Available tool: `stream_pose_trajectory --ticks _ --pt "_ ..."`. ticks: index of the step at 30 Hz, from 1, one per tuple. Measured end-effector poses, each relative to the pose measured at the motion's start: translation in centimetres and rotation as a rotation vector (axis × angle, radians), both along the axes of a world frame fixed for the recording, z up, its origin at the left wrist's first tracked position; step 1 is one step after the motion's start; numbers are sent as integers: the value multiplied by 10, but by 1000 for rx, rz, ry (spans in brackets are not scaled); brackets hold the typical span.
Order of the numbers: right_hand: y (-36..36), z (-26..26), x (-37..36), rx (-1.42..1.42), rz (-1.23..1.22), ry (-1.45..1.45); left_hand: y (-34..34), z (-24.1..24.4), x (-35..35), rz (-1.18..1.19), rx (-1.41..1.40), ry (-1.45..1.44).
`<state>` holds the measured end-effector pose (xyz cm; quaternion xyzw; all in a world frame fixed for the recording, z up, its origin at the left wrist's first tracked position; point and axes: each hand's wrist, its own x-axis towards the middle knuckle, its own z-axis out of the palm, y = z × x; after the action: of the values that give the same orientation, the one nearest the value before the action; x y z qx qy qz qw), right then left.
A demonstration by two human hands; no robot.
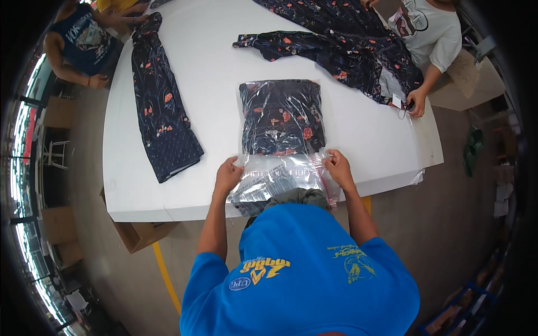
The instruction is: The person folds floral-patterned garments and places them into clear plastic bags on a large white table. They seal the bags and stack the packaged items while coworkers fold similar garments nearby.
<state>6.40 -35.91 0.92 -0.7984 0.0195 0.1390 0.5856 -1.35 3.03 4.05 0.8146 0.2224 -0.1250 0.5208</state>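
A dark floral garment [283,119], folded into a near-square, lies inside a clear plastic bag [294,170] on the white tabletop. The bag's lower part is without fabric; it bears printed writing and drapes toward the table's near edge, where my body partly hides it. A pinkish-red strip runs along its right side. My left hand [229,175] pinches the bag's left edge just below the folded garment. On the opposite edge, my right hand [338,169] grips the plastic between thumb and fingers.
Left on the white table [214,122] lies a long, narrow folded floral garment [162,105]. At right, a co-worker's hand [417,102] touches a spread floral garment [336,54] with a white tag [396,101]. Another person [84,42] stands at far left. A cardboard box [141,235] sits below the near edge.
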Motion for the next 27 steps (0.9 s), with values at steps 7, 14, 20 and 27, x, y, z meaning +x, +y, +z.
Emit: stream_pose_trajectory --ticks 7,14,20,27 --pt "2 8 0 21 13 93 -39 70 80 -225 422 -732" --pt "12 19 7 76 -2 127 -134 30 131 -453 836 -536" --pt "-1 9 -22 140 -116 259 -131 0 120 -465 873 -525" --pt "-9 30 -33 175 -124 396 -124 7 118 -430 758 -679"
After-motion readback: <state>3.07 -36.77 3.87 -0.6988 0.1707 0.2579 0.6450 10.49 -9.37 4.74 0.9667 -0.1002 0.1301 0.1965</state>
